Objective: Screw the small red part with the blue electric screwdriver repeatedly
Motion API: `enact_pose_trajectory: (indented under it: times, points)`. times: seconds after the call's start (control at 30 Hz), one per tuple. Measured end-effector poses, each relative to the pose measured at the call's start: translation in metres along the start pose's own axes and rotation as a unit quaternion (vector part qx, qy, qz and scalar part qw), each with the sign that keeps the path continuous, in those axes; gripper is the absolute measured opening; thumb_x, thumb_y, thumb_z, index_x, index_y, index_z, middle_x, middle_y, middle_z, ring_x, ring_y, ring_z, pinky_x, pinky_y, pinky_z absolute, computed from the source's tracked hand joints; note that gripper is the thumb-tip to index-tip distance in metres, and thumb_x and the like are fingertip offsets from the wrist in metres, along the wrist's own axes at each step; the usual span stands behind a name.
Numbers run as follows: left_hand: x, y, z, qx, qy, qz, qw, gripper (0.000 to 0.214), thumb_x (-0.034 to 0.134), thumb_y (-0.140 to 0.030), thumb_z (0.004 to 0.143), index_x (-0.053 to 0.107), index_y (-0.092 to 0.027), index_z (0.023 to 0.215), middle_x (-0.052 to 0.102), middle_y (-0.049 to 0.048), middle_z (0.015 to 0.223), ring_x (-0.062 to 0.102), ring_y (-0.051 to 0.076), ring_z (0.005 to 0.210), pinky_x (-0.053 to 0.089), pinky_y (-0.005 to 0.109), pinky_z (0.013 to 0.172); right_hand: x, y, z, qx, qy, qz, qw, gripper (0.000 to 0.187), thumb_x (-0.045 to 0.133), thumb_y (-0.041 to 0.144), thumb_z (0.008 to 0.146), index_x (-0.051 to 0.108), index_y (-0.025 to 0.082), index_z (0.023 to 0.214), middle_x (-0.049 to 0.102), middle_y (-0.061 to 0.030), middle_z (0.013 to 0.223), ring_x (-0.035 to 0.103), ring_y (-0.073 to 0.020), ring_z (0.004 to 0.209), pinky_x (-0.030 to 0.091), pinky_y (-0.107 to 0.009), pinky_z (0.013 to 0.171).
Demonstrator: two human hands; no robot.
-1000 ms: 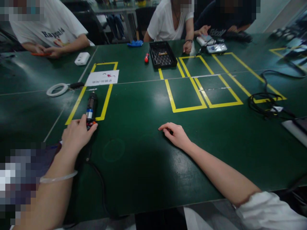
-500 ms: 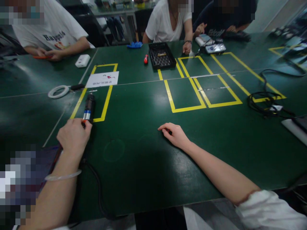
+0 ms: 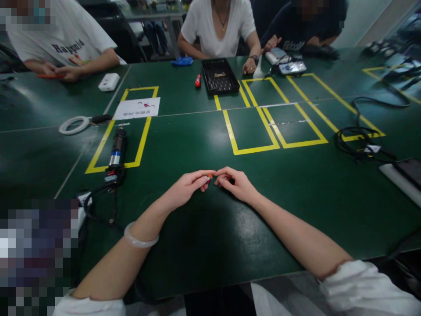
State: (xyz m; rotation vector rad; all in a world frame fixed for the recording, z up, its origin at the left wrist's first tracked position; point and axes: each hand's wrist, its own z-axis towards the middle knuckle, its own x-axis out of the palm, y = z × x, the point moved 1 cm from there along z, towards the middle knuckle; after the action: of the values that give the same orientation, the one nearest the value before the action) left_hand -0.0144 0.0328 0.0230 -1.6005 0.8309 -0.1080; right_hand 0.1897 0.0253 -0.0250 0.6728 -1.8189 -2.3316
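Observation:
My left hand point(image 3: 184, 188) is at the middle of the green table, its thumb and fingers pinched on a small orange-red piece point(image 3: 209, 177), too small to name. Its fingertips meet or nearly meet those of my right hand point(image 3: 239, 184); I cannot tell if they touch. The right fingers are curled together, and whatever they hold, if anything, is hidden. Off to the left, a black cylindrical tool with a blue and silver band point(image 3: 115, 154) lies with a cable at its near end, apart from both hands.
Yellow tape outlines point(image 3: 256, 151) mark the table. Farther back are a black tray point(image 3: 221, 90), a red screwdriver point(image 3: 198, 81), a blue glove-like item point(image 3: 182, 61) and a white printed card point(image 3: 137, 108). Black cables point(image 3: 357, 138) lie right. Several people sit across the table.
My left hand has moved right from beside the black cylindrical tool to my right hand, with the orange-red piece in its fingers. My right hand has stayed almost in place.

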Motion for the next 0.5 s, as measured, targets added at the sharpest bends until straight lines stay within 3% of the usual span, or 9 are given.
enact_pose_trajectory:
  times: [0.2, 0.3, 0.4, 0.5]
  points:
    - [0.009, 0.012, -0.002, 0.019, 0.037, -0.062, 0.997, 0.056, 0.046, -0.042, 0.094, 0.04, -0.02, 0.145, 0.061, 0.004, 0.088, 0.058, 0.016, 0.082, 0.048, 0.031, 0.079, 0.005, 0.002, 0.001, 0.002, 0.056, 0.047, 0.997, 0.027, 0.061, 0.027, 0.089, 0.06, 0.019, 0.114, 0.071, -0.0022, 0.086, 0.064, -0.0129, 0.072, 0.049, -0.025, 0.065]
    - [0.01, 0.013, -0.001, 0.017, 0.036, -0.081, 0.996, 0.056, 0.047, -0.04, 0.094, 0.038, -0.019, 0.146, 0.06, 0.0031, 0.086, 0.059, 0.015, 0.082, 0.048, 0.032, 0.081, 0.007, 0.005, 0.0, 0.001, 0.072, 0.048, 0.996, 0.02, 0.06, 0.029, 0.091, 0.062, 0.019, 0.108, 0.071, -0.0024, 0.086, 0.063, -0.0129, 0.072, 0.049, -0.025, 0.066]
    - [0.011, 0.017, 0.003, 0.004, -0.009, -0.121, 0.993, 0.045, 0.048, -0.04, 0.094, 0.05, -0.014, 0.13, 0.061, 0.0033, 0.083, 0.06, 0.015, 0.079, 0.048, 0.032, 0.08, 0.008, 0.004, 0.0, 0.009, 0.039, 0.043, 0.998, 0.018, 0.063, 0.03, 0.089, 0.063, 0.018, 0.102, 0.068, -0.0013, 0.083, 0.06, -0.0119, 0.069, 0.047, -0.024, 0.063]
    - [0.013, 0.022, 0.006, -0.015, -0.011, -0.162, 0.987, 0.034, 0.055, -0.041, 0.09, 0.057, -0.011, 0.106, 0.063, 0.0046, 0.082, 0.061, 0.015, 0.076, 0.049, 0.031, 0.077, 0.009, 0.001, 0.0, 0.008, 0.011, 0.035, 0.999, 0.018, 0.065, 0.03, 0.087, 0.064, 0.018, 0.101, 0.064, 0.0002, 0.078, 0.056, -0.0107, 0.064, 0.045, -0.023, 0.06]
